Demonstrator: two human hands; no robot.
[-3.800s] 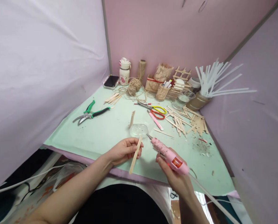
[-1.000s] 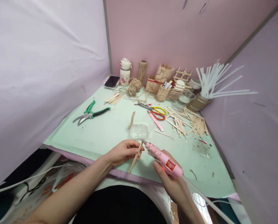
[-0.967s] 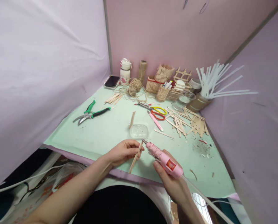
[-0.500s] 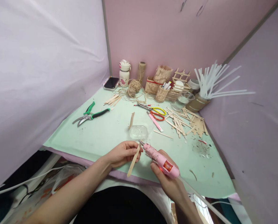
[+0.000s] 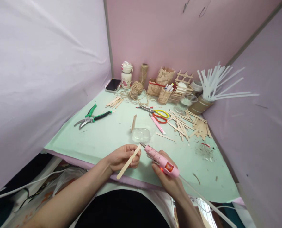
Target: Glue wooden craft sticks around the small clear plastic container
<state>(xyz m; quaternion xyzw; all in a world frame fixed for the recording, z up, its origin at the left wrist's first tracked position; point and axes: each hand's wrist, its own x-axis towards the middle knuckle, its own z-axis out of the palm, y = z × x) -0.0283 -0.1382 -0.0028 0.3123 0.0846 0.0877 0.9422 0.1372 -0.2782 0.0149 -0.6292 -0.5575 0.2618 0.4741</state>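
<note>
I've got the left hand [image 5: 125, 157] just above the near edge of the green tabletop [image 5: 84, 142], thumb and fingers clamped on a flat wooden stick [image 5: 126, 164]. Stick slants: upper end away from the body and toward the right hand, lower end down toward the torso [image 5: 122, 209]. The right hand [image 5: 167, 177] has its fingers wrapped around a pink glue gun [image 5: 157, 156], nozzle pointing left and away; the tip is right at the stick's upper end, can't tell from here if they touch. Small red light [image 5: 161, 169] glows by the right thumb; a white cable [image 5: 207, 201] runs off the gun's back end, bottom right. Just beyond the hands I see a clear shallow container [image 5: 141, 135], with a short wooden piece [image 5: 133, 123] standing tilted by its left side; contact unclear. Left of that, pruning shears [image 5: 90, 119] lie with blades apart. Farther right: scissors [image 5: 152, 110] with yellow and red handles, a pink cutter-like tool [image 5: 158, 124] beside them, then a messy pile of wooden sticks [image 5: 181, 125]. Along the back I get a phone [image 5: 113, 85], a white bottle [image 5: 126, 76], a twine ball [image 5: 136, 89], a small cup [image 5: 164, 96] holding pens, and white rods [image 5: 213, 85] fanned out of a brown holder [image 5: 199, 106].
</note>
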